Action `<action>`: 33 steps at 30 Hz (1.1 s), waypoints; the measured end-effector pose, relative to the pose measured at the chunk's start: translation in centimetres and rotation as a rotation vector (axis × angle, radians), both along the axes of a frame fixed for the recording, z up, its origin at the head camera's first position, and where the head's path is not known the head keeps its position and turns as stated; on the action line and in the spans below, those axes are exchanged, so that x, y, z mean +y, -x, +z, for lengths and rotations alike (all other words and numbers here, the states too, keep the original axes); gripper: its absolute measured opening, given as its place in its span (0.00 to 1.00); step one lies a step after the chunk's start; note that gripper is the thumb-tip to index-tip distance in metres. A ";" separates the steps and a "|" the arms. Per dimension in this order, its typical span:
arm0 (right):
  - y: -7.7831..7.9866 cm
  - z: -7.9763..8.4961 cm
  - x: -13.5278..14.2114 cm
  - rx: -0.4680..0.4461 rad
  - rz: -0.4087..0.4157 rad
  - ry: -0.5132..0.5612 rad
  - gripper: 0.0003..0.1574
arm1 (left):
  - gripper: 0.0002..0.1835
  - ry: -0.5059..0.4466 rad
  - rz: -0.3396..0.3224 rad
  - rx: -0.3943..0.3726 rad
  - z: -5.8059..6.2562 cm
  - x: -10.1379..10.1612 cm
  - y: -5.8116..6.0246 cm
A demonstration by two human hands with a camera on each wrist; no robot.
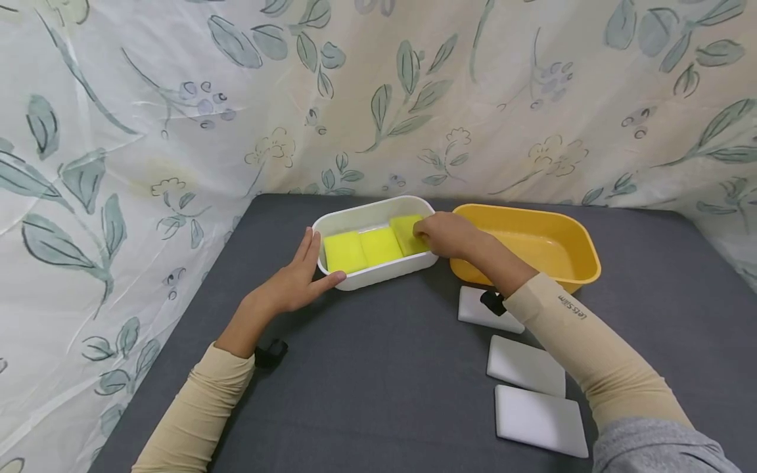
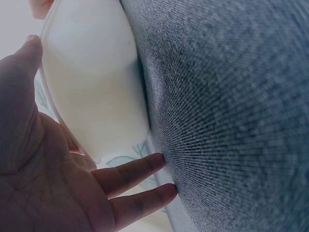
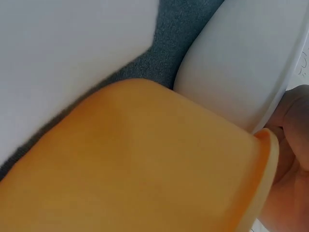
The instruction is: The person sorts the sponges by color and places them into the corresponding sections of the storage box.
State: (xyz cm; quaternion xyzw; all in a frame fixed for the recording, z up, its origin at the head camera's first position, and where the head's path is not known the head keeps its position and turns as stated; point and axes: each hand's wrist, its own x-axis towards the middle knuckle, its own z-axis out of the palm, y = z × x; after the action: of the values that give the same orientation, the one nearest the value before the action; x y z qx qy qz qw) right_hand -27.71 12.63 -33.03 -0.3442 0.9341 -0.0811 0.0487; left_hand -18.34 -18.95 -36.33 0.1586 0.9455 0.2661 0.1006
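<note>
Sponges [image 1: 380, 247], three, line one white tub [image 1: 393, 270]; right grip [image 1: 446, 234] pinches one, left grip [image 1: 292, 285], unclenched, touches the tub.

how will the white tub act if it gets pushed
The white tub will probably stay stiff, as its smooth walls look like moulded plastic. It seems more apt to slide than roll, given its long, straight sides. Tipping looks unlikely, since it is wide and low, with the yellow pieces spread along its inside.

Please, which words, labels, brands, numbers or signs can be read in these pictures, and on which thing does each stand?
"Lets slim": on the right beige, tube-shaped fabric sleeve; any apostrophe or space is too small to tell.
No other readable text shows.
</note>
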 end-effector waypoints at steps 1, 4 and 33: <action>-0.1 0.0 0.1 -0.004 0.000 -0.002 0.17 | 0.58 -0.003 -0.004 0.002 0.0 0.1 0.0; -0.7 0.2 0.6 -0.030 0.004 -0.005 0.18 | 0.57 -0.006 -0.009 0.004 0.0 0.3 0.0; -12.0 1.9 20.7 0.128 -0.223 0.148 0.16 | 0.57 0.027 -0.010 0.015 0.1 0.4 -0.7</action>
State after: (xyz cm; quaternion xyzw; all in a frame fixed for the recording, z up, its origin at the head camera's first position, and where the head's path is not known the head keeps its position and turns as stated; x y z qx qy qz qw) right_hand -15.74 33.36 -31.10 -0.2452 0.9593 -0.1324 -0.0458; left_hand -17.64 -18.57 -36.25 0.1640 0.9488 0.2518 0.0969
